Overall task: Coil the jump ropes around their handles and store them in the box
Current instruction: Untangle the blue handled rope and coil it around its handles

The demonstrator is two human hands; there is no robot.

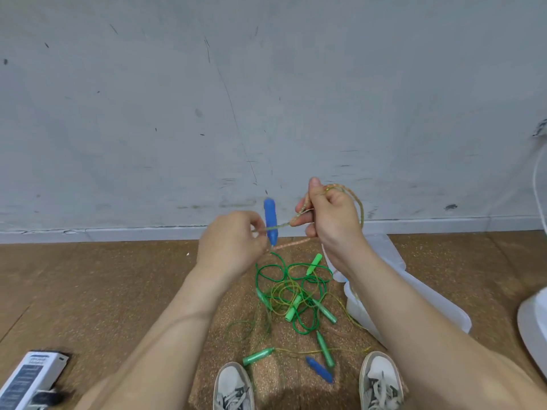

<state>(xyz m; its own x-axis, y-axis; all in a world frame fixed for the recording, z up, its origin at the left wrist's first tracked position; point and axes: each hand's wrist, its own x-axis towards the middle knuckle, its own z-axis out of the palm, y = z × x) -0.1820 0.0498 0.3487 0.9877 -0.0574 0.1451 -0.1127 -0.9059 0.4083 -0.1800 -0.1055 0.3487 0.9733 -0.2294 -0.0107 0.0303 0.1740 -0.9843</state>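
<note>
Hands raised before a scuffed grey wall. The left hand pinches the lower end of an upright blue handle, and the right hand curls its fingers round a loop of the glittery rope that runs from it. Below, a tangle of green jump ropes lies on the brown floor, with a second blue handle between two grey sneakers. The right forearm hides part of the clear box just right of the tangle. A white carton lies at the lower left.

Blue handle upright midair, glittery rope crossing it; green ropes tangled beside the white box.
</note>
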